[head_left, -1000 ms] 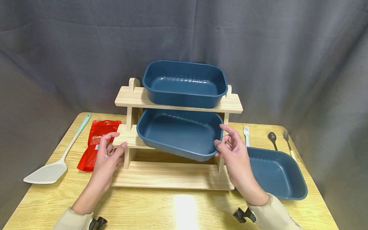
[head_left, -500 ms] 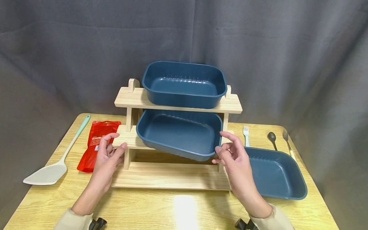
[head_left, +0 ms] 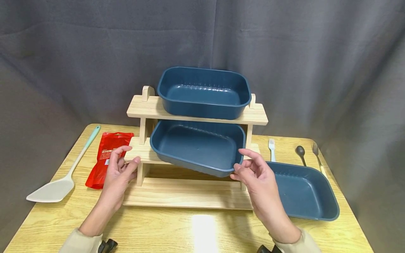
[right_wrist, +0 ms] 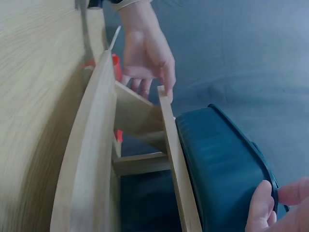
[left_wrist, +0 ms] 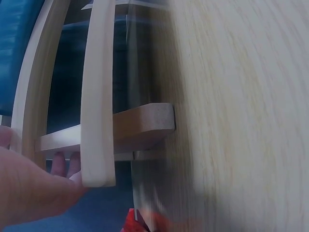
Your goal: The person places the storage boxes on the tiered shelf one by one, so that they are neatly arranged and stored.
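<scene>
A three-tier wooden rack [head_left: 186, 192] stands on the table. On its middle shelf a dark blue plastic bin [head_left: 199, 146] sits askew, its front right corner jutting past the shelf edge. My right hand [head_left: 261, 191] pinches the rim at that corner; in the right wrist view the thumb [right_wrist: 262, 200] presses the bin's outer wall with a finger over the rim. At the rack's other side, my left hand [head_left: 118, 175] grips the left end of the middle shelf between thumb and fingers. A second blue bin [head_left: 204, 92] rests on the top shelf.
A third blue bin [head_left: 305, 191] lies on the table at the right. Behind it are a white fork [head_left: 271, 149], a dark spoon [head_left: 300, 151] and a metal fork [head_left: 316, 151]. At left lie a red pouch [head_left: 105, 160] and a white turner [head_left: 58, 188]. Grey curtains enclose the table.
My right hand has slid slightly down and left along the bin's corner, its index finger lower on the rim. The bin and my left hand stay nearly in place.
</scene>
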Demonstrator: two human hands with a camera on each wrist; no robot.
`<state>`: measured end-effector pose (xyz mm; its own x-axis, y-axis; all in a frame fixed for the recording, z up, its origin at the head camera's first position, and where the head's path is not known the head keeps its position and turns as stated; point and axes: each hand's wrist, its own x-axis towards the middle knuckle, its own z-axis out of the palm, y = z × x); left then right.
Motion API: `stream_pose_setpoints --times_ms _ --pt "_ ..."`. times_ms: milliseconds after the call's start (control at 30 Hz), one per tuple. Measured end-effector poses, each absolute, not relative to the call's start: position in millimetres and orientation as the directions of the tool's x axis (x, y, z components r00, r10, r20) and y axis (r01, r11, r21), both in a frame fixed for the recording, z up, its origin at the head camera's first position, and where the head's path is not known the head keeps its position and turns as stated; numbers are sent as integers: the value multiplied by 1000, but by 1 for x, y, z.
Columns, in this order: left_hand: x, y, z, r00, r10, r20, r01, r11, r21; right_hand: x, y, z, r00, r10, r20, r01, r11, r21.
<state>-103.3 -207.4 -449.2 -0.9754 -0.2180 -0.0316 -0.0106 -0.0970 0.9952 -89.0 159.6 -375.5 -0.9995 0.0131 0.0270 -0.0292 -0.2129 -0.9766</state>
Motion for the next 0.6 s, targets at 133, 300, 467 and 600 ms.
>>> stream_pose_setpoints --times_ms 133,300,467,600 --pt "-103 -208 -450 -975 -219 -30 -10 -90 996 -93 161 -372 -1000 4 -5 4 -254 -967" --pt "-103 -208 -450 -975 -220 -27 -7 -93 996 -102 165 -369 -999 -32 -31 39 -276 -960" --pt "-103 -208 -452 -976 -218 -18 2 -90 996 -112 170 -368 -996 -73 -51 70 -283 -957" --pt "-104 -208 -452 -976 -216 -8 15 -105 994 -120 174 -366 -993 -102 -62 87 -263 -961"
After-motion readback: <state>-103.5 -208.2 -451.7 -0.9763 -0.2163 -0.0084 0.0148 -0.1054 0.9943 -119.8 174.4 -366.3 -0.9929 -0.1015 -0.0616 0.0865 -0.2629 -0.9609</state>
